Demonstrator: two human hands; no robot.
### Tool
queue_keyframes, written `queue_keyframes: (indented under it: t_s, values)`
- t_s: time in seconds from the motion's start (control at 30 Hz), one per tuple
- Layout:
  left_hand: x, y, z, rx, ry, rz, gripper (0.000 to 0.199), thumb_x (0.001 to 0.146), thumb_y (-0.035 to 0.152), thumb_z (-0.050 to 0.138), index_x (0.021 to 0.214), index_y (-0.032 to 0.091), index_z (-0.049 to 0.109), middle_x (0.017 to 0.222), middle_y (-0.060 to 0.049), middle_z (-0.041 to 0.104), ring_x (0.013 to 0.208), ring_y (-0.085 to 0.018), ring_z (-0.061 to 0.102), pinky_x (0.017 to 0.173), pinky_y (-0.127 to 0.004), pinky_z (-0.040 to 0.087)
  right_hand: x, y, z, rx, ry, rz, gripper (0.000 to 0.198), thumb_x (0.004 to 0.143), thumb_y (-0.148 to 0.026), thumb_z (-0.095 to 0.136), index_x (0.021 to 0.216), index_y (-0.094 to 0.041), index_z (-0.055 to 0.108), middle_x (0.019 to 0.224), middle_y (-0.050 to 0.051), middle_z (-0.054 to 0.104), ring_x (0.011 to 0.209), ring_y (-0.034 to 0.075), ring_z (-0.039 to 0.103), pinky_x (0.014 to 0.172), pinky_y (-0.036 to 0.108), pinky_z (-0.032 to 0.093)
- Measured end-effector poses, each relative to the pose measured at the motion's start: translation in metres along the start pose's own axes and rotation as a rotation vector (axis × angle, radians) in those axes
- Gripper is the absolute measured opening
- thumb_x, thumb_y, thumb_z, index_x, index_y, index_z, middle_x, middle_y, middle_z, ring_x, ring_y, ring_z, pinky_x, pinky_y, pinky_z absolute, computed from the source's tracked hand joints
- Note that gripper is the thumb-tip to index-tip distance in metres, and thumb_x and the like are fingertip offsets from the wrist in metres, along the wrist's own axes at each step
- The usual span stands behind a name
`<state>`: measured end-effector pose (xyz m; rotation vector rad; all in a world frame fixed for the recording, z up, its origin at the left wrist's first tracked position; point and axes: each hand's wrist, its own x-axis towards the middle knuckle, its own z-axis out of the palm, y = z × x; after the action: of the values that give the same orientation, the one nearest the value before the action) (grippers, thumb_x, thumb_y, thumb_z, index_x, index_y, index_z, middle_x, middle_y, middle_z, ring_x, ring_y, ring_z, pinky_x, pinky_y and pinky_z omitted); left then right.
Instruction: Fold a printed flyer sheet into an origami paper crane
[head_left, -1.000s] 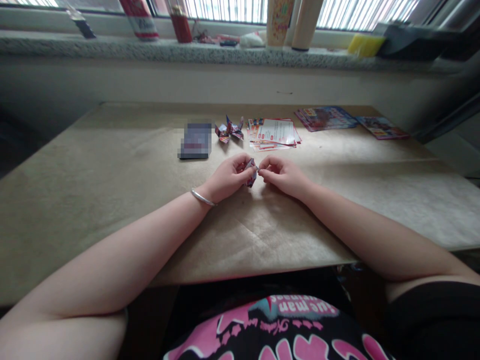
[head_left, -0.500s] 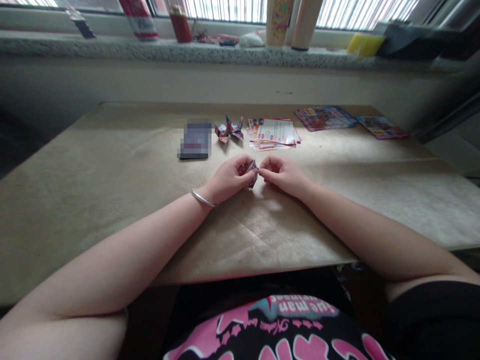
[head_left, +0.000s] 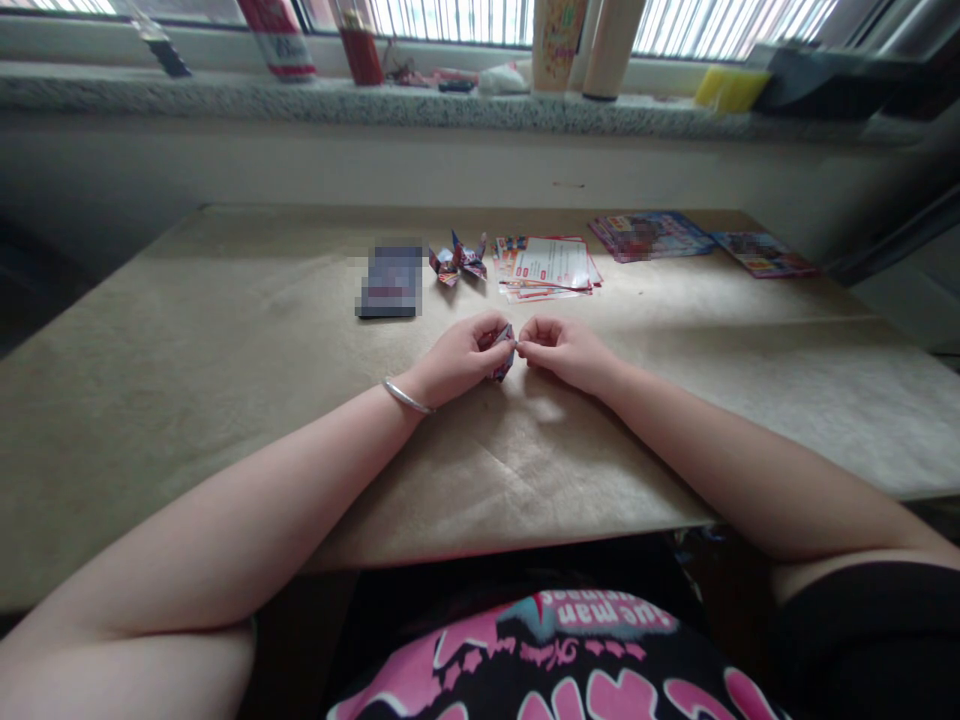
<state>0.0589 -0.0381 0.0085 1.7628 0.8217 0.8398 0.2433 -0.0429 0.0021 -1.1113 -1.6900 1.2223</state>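
A small piece of folded printed paper (head_left: 502,366) is pinched between the thumb and fingers of my left hand (head_left: 471,352), just above the table. My right hand (head_left: 561,348) meets it from the other side, thumb and forefinger pressed together on its right tip. My fingers cover much of the folded paper. Beyond my hands stand folded paper cranes (head_left: 459,260), made of similar colourful paper. To their right lies a loose stack of printed sheets (head_left: 553,264) with red edges.
A dark, pixelated flat object (head_left: 391,282) lies left of the cranes. Colourful booklets (head_left: 651,236) and another printed booklet (head_left: 765,254) lie at the table's (head_left: 225,400) far right. Bottles and a yellow item (head_left: 732,90) line the stone windowsill (head_left: 450,112).
The folded paper has tilted slightly and sunk a little in my left hand. Both hands have shifted barely downward, still meeting at the paper's right tip.
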Motion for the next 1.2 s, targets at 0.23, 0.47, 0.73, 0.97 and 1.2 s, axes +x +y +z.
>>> queue_keyframes:
  t_s: [0.23,0.47,0.73,0.97,1.2]
  values:
    - [-0.002,0.001,0.002,0.032,0.006,0.005,0.016,0.082,0.027,0.059,0.073,0.018,0.048,0.059,0.004,0.051,0.053,-0.008,0.049,0.049,-0.019,0.04,-0.002,-0.006,0.002,0.032,-0.046,0.017,0.026,0.067,-0.04,0.07,0.07,-0.019,0.055,0.061,-0.005,0.055,0.057,0.009,0.046,0.056,0.024,0.036]
    - [-0.001,0.002,0.002,-0.018,0.034,-0.002,0.014,0.083,0.027,0.058,0.076,0.018,0.05,0.061,0.005,0.051,0.053,-0.008,0.049,0.05,-0.019,0.041,-0.002,-0.002,0.0,0.05,-0.063,-0.025,0.027,0.07,-0.043,0.069,0.074,-0.021,0.053,0.066,-0.004,0.055,0.059,0.01,0.049,0.057,0.025,0.04]
    - [0.001,-0.004,0.0,-0.075,0.069,0.026,0.023,0.083,0.034,0.068,0.083,0.016,0.054,0.072,0.002,0.053,0.063,-0.008,0.051,0.056,-0.018,0.042,-0.008,-0.001,0.002,-0.288,0.14,-0.217,0.02,0.081,-0.037,0.065,0.078,-0.022,0.054,0.073,-0.002,0.057,0.062,0.011,0.049,0.058,0.026,0.04]
    - [0.001,-0.004,0.001,-0.119,0.064,0.016,0.03,0.081,0.04,0.072,0.086,0.015,0.057,0.075,0.001,0.058,0.066,-0.009,0.056,0.059,-0.02,0.045,-0.011,-0.002,0.0,-0.404,0.205,-0.353,0.006,0.084,-0.027,0.062,0.085,-0.022,0.06,0.08,-0.001,0.06,0.065,0.011,0.053,0.061,0.026,0.043]
    - [0.0,-0.001,0.001,-0.092,0.05,0.013,0.023,0.083,0.031,0.066,0.077,0.016,0.049,0.068,0.003,0.053,0.059,-0.007,0.049,0.054,-0.019,0.04,-0.018,-0.008,-0.001,-0.66,0.258,-0.425,0.004,0.086,-0.024,0.061,0.082,-0.021,0.063,0.084,0.0,0.062,0.069,0.011,0.058,0.063,0.026,0.043]
